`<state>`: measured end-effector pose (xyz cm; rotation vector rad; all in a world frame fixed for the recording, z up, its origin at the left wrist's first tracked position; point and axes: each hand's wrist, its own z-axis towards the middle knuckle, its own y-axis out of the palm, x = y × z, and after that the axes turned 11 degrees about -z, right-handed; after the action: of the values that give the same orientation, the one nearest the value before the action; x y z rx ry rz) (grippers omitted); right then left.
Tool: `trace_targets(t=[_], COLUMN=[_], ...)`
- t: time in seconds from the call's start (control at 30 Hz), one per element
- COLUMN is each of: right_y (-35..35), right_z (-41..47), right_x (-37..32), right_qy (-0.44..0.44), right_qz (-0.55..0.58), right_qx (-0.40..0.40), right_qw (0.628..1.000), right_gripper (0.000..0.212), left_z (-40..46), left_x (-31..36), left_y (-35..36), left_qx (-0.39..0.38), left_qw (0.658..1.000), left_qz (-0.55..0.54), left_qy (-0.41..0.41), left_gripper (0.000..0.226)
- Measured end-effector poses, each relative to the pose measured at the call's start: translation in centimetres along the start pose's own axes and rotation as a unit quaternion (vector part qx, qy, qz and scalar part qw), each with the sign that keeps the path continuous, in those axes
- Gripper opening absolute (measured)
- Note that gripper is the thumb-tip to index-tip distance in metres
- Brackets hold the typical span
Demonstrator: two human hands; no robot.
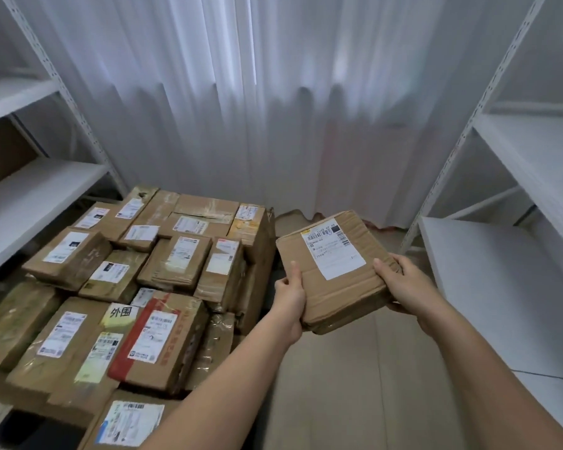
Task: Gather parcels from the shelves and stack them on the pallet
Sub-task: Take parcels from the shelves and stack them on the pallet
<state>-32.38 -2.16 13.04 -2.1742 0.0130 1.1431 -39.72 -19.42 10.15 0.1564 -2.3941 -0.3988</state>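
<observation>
Flat cardboard parcel point(333, 271) held in mid-air over the floor point(355, 384), just right of the stacked parcels point(137, 287), tilted, white shipping label point(333, 250) facing up

Left hand point(290, 298) gripping the parcel's near-left edge, thumb on the top face, fingers curled beneath and out of sight

Right hand point(403, 284) gripping the near-right corner, thumb on top, fingers wrapped under the edge

Both forearms bare, reaching in from lower right

Stack of labelled brown boxes filling the left half of the view, several layers deep, tops uneven; red-taped box point(158, 339) near the front, yellow tag with printed characters point(121, 315) beside it; pallet beneath not discernible

White metal shelving on the left point(30, 196) with a brown box edge showing on the middle level; white shelving on the right point(507, 264)

White pleated curtain point(241, 92) across the back wall
</observation>
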Motion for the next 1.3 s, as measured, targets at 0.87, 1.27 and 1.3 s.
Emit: trace_targets(t=[0.87,1.27,1.3], right_y=[15.0,28.9,30.1], right_z=[32.5,45.8,46.6], right_x=[-18.4,-18.3,-18.4], right_qy=[0.014,0.011,0.003], right_qz=[0.12,0.025,0.015], right_qx=[-0.13,-0.216,-0.224], right_qw=[0.984,0.976,0.975], right_gripper=[0.063,0.069,0.071], left_z=[27.9,39.0,39.7], left_x=[21.4,22.9,22.8], left_y=[-0.7,-9.9,-10.5], left_qx=[0.111,0.348,0.368], left_qw=[0.993,0.925,0.91], left_qz=[-0.038,0.149,0.188], left_qy=[0.02,0.043,0.032], left_gripper=[0.047,0.073,0.076])
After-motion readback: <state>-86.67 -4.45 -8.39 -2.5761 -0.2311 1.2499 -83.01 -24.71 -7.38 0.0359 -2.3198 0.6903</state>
